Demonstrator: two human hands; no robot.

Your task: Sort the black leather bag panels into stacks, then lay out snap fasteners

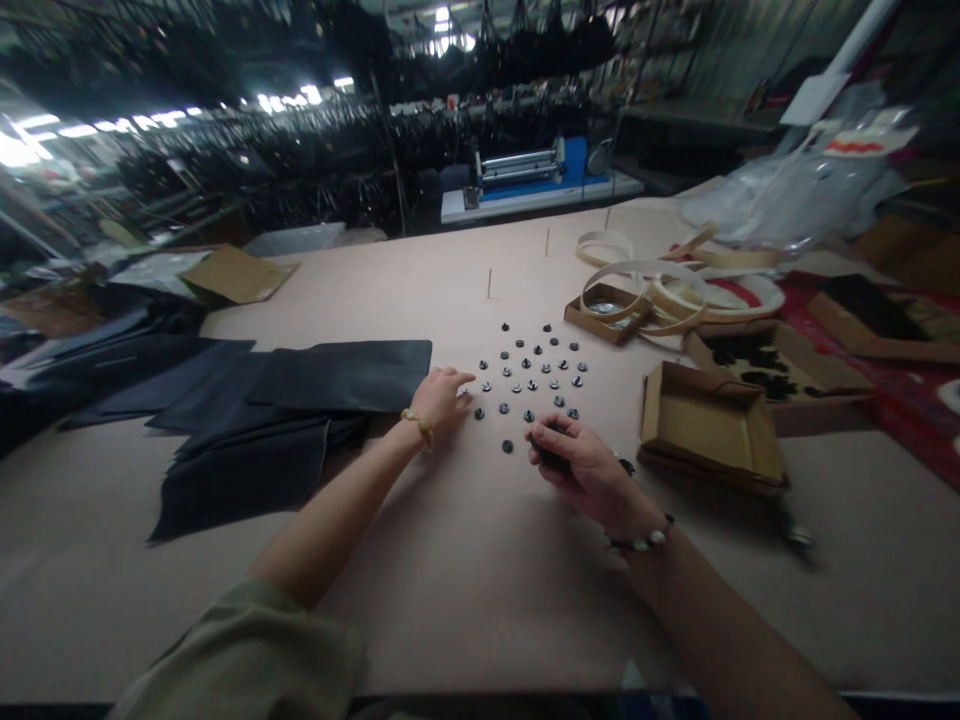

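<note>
Several small dark round fasteners (532,385) with metal centres lie spread over the middle of the pale table (442,600). My left hand (444,397) is at the left edge of this group, beside the dark sheets. Its fingers are apart and reach toward a small piece near the fingertips; whether they touch it is not clear. At the near right side of the group, my right hand (568,457) is closed around something dark, partly hidden by the fingers. More small dark pieces show just behind that hand.
Stacked dark sheets (345,375) lie at the left. An open cardboard box (709,425) stands right of my right hand, with a box of black pieces (772,365) behind it. Rolled strips (660,290) and a small parts box (609,312) sit farther back.
</note>
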